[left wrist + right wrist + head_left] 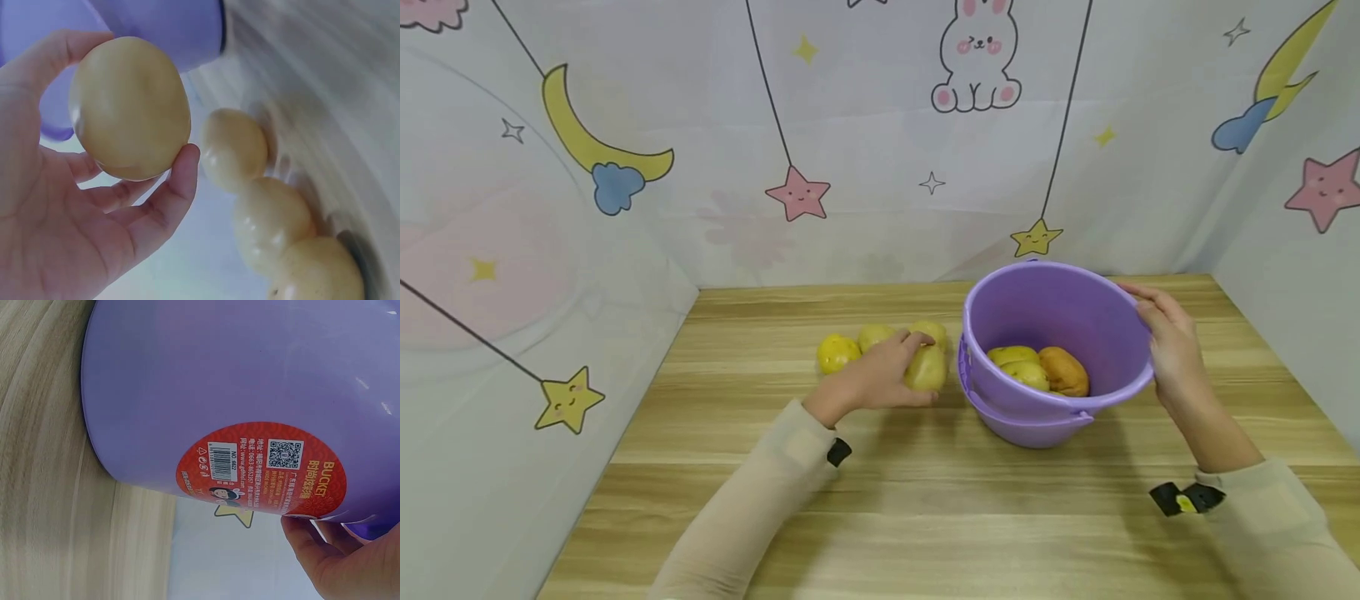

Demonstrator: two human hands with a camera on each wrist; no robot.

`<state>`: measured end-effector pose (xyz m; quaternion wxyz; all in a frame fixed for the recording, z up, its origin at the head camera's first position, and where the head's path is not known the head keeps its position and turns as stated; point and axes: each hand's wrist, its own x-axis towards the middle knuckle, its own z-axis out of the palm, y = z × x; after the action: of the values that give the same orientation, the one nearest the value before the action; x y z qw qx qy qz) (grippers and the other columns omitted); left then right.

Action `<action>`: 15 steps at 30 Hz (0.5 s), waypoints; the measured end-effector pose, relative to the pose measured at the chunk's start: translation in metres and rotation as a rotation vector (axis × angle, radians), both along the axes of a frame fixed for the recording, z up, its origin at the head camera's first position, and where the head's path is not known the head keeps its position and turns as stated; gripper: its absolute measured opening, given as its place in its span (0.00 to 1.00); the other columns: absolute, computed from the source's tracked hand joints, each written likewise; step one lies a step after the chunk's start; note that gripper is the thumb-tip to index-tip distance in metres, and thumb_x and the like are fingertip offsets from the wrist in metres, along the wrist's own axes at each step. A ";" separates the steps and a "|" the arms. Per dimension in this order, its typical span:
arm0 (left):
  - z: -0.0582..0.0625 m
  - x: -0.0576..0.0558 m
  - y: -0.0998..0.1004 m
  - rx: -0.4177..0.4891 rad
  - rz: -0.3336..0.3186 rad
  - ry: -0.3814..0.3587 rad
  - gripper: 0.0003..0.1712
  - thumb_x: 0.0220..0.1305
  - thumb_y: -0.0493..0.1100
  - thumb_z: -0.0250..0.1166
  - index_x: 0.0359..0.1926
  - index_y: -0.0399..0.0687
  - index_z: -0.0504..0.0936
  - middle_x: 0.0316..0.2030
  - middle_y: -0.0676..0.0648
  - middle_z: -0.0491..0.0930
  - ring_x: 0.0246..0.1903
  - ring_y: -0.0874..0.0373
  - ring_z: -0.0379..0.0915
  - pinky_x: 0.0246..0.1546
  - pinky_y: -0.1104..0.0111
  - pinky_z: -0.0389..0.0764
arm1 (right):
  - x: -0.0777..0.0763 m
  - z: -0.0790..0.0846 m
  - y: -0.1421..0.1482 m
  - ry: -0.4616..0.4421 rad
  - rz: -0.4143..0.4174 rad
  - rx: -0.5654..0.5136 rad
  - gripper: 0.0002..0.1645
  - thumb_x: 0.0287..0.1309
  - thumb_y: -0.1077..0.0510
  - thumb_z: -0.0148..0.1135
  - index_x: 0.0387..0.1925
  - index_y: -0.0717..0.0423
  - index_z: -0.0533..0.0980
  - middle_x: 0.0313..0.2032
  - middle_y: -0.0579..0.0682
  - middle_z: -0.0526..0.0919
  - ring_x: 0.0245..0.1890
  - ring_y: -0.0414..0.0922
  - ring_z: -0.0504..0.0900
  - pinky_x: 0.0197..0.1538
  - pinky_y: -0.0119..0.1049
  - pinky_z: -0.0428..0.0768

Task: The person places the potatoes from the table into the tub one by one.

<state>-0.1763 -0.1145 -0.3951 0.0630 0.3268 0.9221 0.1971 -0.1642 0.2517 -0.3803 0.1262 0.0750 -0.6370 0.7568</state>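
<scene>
My left hand (pixel 880 371) grips a smooth, pale-yellow oval fruit (pixel 130 109), thumb on one side and fingers on the other. Its exact kind is unclear. This fruit is just left of a purple bucket (pixel 1056 287), which leans slightly on the wooden table. At the bucket's right rim, my right hand (pixel 1176 342) holds on with thumb and fingers. Inside the bucket lie several fruits, among them yellow ones (pixel 1026 373) and an orange-brown one (pixel 1064 372). Behind the left hand, a bright yellow fruit (pixel 838 354) and two paler ones (pixel 929 332) stand in a row.
The wood-grain table (pixel 880 517) meets a white cloth backdrop (pixel 880 242) printed with stars, moons and a rabbit. Cloth also hangs along both sides. A red label (pixel 262 469) is stuck on the bucket's outer wall.
</scene>
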 end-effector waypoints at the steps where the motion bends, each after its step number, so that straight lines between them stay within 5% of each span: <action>1: 0.002 0.000 -0.001 -0.001 0.006 -0.001 0.46 0.60 0.60 0.69 0.70 0.41 0.63 0.61 0.38 0.69 0.58 0.48 0.71 0.58 0.57 0.73 | 0.000 0.000 0.000 0.000 0.002 -0.001 0.16 0.75 0.62 0.48 0.53 0.56 0.80 0.44 0.44 0.83 0.39 0.38 0.82 0.39 0.25 0.80; 15: 0.019 -0.002 -0.007 0.047 0.030 0.020 0.46 0.59 0.57 0.71 0.71 0.42 0.63 0.60 0.39 0.69 0.53 0.50 0.71 0.51 0.58 0.77 | 0.001 0.000 0.001 0.015 0.011 -0.002 0.17 0.75 0.62 0.47 0.54 0.57 0.80 0.45 0.44 0.83 0.39 0.38 0.82 0.39 0.25 0.80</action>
<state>-0.1781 -0.1215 -0.3758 0.0430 0.3164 0.9226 0.2166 -0.1637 0.2524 -0.3808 0.1268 0.0838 -0.6348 0.7576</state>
